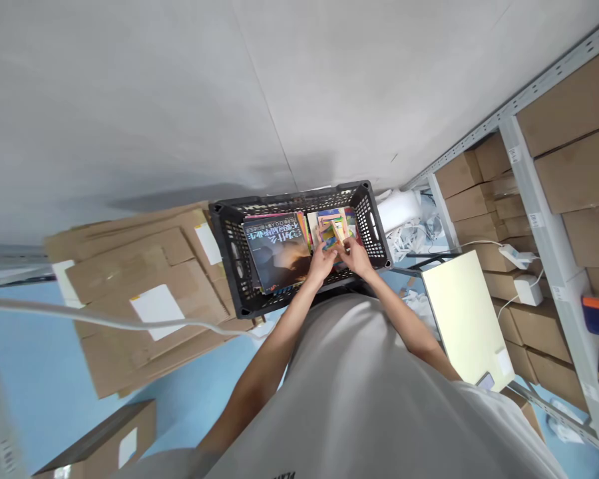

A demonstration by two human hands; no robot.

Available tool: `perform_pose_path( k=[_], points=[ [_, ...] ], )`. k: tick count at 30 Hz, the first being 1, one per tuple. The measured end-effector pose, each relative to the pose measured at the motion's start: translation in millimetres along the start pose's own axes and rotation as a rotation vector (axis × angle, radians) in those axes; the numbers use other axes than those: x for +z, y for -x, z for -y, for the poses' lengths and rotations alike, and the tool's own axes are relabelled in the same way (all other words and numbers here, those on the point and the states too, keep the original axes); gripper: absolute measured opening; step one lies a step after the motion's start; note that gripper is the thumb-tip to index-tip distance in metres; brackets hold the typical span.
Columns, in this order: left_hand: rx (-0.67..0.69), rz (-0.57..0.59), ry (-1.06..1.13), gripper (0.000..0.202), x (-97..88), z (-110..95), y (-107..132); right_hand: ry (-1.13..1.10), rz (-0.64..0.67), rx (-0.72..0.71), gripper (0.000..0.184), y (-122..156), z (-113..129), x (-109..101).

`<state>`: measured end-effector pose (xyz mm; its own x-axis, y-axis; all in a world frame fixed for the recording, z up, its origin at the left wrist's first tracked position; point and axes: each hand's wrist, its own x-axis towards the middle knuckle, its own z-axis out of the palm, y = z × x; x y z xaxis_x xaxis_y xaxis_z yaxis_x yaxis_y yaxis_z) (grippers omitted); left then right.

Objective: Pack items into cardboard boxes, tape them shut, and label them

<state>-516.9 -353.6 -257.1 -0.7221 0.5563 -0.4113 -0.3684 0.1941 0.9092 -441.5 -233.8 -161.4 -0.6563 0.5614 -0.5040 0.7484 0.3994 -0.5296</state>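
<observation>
A black plastic crate [232,283] with slotted walls stands in front of my body and holds books. In its left part lies a stack topped by a dark book [279,249] with pale Chinese characters on the cover. Both my hands reach into the right part, close together. There my left hand [321,262], fingers bent, grips the near left edge of a small colourful book [333,229]. My right hand [356,257] pinches the same book at its right side. Other bright covers lie beneath, partly hidden by my hands.
Flattened cardboard boxes [180,266] are stacked left of the crate, with a white cable [144,324] running across them. A grey wall rises behind. At right are a pale yellow board [466,316], white packing material [404,213] and metal shelving [529,173] with cartons.
</observation>
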Motion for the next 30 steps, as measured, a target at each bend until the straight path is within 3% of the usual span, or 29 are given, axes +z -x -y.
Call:
perform_pose_path(
  k=[3, 9, 11, 14, 18, 23, 26, 30],
  points=[
    [-0.063, -0.06, 0.018, 0.06, 0.8, -12, 8, -0.134, -0.085, -0.073, 0.021, 17, 3, -6],
    [0.066, -0.12, 0.056, 0.07, 7.6, -43, 29, -0.474, -0.286, -0.14, 0.033, 72, -14, -48],
    [0.124, -0.085, 0.075, 0.065, 17.0, -59, 40, -0.54, -0.336, -0.138, 0.035, 95, -26, -67],
    [0.174, 0.087, 0.109, 0.058, 38.7, -83, 63, -0.597, -0.403, -0.109, 0.034, 129, -47, -92],
    [0.108, 0.283, 0.148, 0.058, 72.0, -102, 102, -0.65, -0.47, -0.065, 0.032, 165, -84, -113],
    [-0.022, 0.584, 0.077, 0.046, 118.8, -104, 156, -0.718, -0.482, -0.062, 0.038, 204, -151, -128],
    [-0.093, 0.738, 0.011, 0.043, 164.0, -95, 191, -0.808, -0.494, -0.067, 0.053, 236, -208, -136],
    [-0.166, 0.748, -0.01, 0.046, 246.2, -68, 244, -0.969, -0.621, -0.025, 0.069, 297, -296, -143]
  ],
)
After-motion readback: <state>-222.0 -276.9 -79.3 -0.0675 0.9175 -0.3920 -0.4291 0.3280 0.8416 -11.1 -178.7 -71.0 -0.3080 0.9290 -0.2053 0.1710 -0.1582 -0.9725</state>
